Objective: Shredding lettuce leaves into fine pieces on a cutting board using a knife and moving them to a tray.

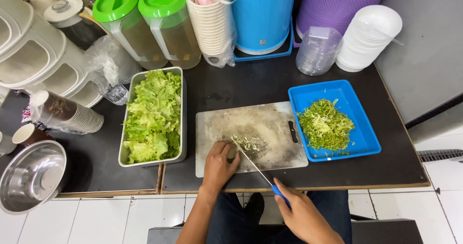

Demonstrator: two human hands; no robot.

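Left hand (219, 164) pressing curled fingers on pale lettuce shreds (247, 143), worn rectangular cutting board (251, 128); right hand (303, 215) gripping blue-handled knife (260, 172), thin blade.

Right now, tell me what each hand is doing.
Left hand: fingers curled, pressing shredded lettuce onto the cutting board.
Right hand: closed on the blue-handled knife.

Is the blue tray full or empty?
Partly filled: the blue tray holds a heap of shredded lettuce, with bare blue floor around it.
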